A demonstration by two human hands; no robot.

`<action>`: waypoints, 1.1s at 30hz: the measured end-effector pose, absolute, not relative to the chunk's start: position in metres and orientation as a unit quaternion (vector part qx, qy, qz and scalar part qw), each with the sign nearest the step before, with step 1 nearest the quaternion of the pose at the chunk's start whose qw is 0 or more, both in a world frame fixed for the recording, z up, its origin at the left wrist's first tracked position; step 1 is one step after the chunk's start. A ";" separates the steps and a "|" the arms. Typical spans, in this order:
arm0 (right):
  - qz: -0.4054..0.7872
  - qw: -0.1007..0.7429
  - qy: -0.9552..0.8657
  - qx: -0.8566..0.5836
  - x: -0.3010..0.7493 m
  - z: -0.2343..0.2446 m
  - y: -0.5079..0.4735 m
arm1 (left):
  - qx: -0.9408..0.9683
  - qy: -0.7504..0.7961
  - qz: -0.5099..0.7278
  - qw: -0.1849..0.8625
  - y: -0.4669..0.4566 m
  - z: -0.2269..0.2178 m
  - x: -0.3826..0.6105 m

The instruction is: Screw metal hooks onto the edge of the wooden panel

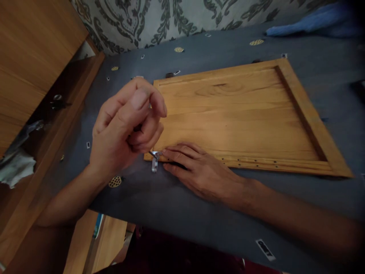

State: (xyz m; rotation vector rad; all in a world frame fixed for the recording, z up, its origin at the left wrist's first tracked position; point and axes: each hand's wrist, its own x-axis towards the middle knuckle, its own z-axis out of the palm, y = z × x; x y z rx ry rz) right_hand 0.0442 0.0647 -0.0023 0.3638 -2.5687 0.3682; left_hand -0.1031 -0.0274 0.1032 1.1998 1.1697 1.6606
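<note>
My left hand is closed around a screwdriver, its handle hidden in my fingers. The screwdriver's thin metal shaft slants down onto a small silver metal hinge. This hinge sits at the near left corner of a framed wooden door panel, with one part sticking out past the edge. Just right of the hinge, my right hand rests on the panel's near rim, its fingers stretched out and the thumb side low along the edge. Several small dark holes dot that rim to the right of the hand.
A dark grey patterned cloth covers the surface under the panel. On the left stands a wooden cabinet with an open shelf holding a crumpled pale bag. A blue cloth lies at the back right, before the patterned wall.
</note>
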 end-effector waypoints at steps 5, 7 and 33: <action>0.132 0.255 -0.949 0.133 0.044 -0.001 0.064 | 0.462 0.481 0.650 0.365 -0.030 0.103 -0.103; 0.132 0.246 -0.951 0.130 0.044 -0.001 0.065 | 0.484 0.474 0.642 0.359 -0.031 0.103 -0.104; 0.144 0.267 -0.944 0.132 0.042 -0.003 0.064 | 0.467 0.531 0.648 0.282 -0.046 0.099 -0.089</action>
